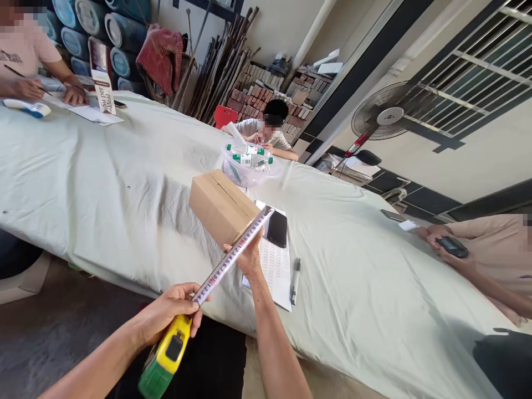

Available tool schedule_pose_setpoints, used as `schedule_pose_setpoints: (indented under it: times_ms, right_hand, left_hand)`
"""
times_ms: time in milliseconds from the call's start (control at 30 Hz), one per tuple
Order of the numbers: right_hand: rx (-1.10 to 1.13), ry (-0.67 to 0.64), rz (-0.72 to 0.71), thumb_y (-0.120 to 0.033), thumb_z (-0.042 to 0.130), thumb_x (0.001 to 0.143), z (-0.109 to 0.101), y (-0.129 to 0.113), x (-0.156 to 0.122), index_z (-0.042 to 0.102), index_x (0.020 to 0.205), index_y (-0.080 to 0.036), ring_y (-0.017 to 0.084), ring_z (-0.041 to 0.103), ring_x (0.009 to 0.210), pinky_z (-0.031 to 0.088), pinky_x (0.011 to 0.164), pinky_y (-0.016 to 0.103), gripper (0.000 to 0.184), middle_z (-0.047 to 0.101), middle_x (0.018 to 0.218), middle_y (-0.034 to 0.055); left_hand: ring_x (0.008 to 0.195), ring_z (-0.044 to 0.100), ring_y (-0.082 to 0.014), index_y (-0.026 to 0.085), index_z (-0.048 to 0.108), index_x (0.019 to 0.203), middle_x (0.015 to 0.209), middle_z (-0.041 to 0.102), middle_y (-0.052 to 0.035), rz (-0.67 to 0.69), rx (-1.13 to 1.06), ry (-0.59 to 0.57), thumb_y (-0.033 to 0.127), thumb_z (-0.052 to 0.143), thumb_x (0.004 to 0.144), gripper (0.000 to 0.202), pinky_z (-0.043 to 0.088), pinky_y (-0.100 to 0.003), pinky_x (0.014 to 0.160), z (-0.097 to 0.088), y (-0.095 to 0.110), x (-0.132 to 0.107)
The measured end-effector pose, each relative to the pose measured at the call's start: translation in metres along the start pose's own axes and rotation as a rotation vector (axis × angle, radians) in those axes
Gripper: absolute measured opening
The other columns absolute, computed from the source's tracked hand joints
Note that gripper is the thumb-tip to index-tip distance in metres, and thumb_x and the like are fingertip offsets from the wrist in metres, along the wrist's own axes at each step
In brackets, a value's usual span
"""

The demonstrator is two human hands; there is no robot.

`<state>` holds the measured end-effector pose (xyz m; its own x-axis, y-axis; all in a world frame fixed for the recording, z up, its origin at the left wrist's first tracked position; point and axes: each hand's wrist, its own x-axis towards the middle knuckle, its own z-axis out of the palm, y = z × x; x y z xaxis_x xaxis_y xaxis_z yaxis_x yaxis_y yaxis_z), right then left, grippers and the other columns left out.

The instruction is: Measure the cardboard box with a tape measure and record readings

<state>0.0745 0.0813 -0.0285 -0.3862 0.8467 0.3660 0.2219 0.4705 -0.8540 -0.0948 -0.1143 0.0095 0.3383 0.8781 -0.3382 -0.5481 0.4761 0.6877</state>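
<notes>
A yellow and green tape measure [171, 349] is in my left hand [172, 310], which is closed with its thumb over the blade near the case mouth. The pulled-out blade [226, 260] slants up along the near edge of a closed brown cardboard box [222, 202]. My right hand [249, 257] grips the near corner of that box beneath the blade; some of its fingers are hidden. Right of the box lie a printed sheet [274, 271], a black phone [277, 229] on that sheet, and a pen [296, 281].
Behind the box stands a clear plastic basket [249, 173] with water bottles [249, 158]. A pale cloth [344, 266] covers the long table. One person [29, 55] writes at the left; another [272, 130] sits opposite; a third [490, 249] holds a dark object at the right.
</notes>
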Motion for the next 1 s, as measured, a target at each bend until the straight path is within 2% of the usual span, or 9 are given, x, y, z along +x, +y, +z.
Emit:
schedule_pose_setpoints:
  times_ms: [100,233,367,533,733,1000]
  right_hand:
    - [0.018,0.027,-0.045,-0.039,0.076,0.071,-0.008,-0.001,-0.005,-0.022,0.146,-0.037,0.029,0.025,0.144,0.038,0.107,0.056,0.123,0.016,0.158,0.0122]
    - [-0.054,-0.039,-0.096,-0.031,0.074,0.072,-0.020,-0.001,-0.011,-0.019,0.147,-0.037,0.028,0.015,0.148,0.030,0.112,0.057,0.120,0.005,0.161,0.0091]
    - [-0.211,-0.065,-0.188,-0.027,0.075,0.071,-0.028,0.000,-0.014,-0.018,0.148,-0.038,0.031,0.014,0.147,0.027,0.114,0.058,0.121,0.007,0.161,0.0078]
    - [-0.355,-0.067,-0.298,-0.026,0.075,0.072,-0.030,-0.007,-0.015,-0.013,0.150,-0.030,0.032,0.019,0.146,0.022,0.117,0.056,0.118,0.014,0.159,0.0127]
    - [-0.387,-0.078,-0.318,-0.025,0.074,0.072,-0.030,-0.007,-0.016,-0.009,0.151,-0.030,0.030,0.012,0.148,0.021,0.119,0.056,0.114,0.012,0.160,0.0095]
    - [-0.286,-0.092,-0.207,-0.027,0.078,0.068,-0.032,-0.006,-0.014,-0.005,0.152,-0.027,0.031,0.011,0.148,0.023,0.118,0.055,0.118,0.012,0.160,0.0109]
  left_hand:
    - [0.053,0.057,-0.0119,0.016,0.056,0.094,0.062,0.063,-0.0011,0.022,0.040,0.073,0.022,0.059,0.082,0.014,0.038,-0.022,0.052,-0.011,0.002,-0.021]
    - [0.057,0.056,-0.0115,0.016,0.057,0.096,0.065,0.063,-0.0013,0.018,0.114,0.139,0.024,0.057,0.086,0.013,0.038,-0.022,0.057,-0.016,0.007,-0.039]
    - [0.056,0.055,-0.0112,0.016,0.059,0.099,0.064,0.063,-0.0011,0.001,0.161,0.163,0.026,0.056,0.087,0.016,0.037,-0.022,0.055,-0.014,0.013,-0.048]
    - [0.055,0.054,-0.0115,0.015,0.061,0.097,0.062,0.063,-0.0017,-0.022,0.181,0.197,0.028,0.058,0.084,0.019,0.035,-0.021,0.053,-0.013,0.011,-0.050]
    - [0.054,0.053,-0.0127,0.014,0.063,0.091,0.059,0.061,-0.0014,-0.024,0.183,0.283,0.034,0.065,0.077,0.024,0.035,-0.022,0.053,-0.013,0.004,-0.049]
    - [0.057,0.055,-0.0139,0.015,0.064,0.089,0.061,0.063,-0.0018,0.031,0.277,0.341,0.033,0.067,0.076,0.022,0.039,-0.022,0.055,-0.014,0.006,-0.039]
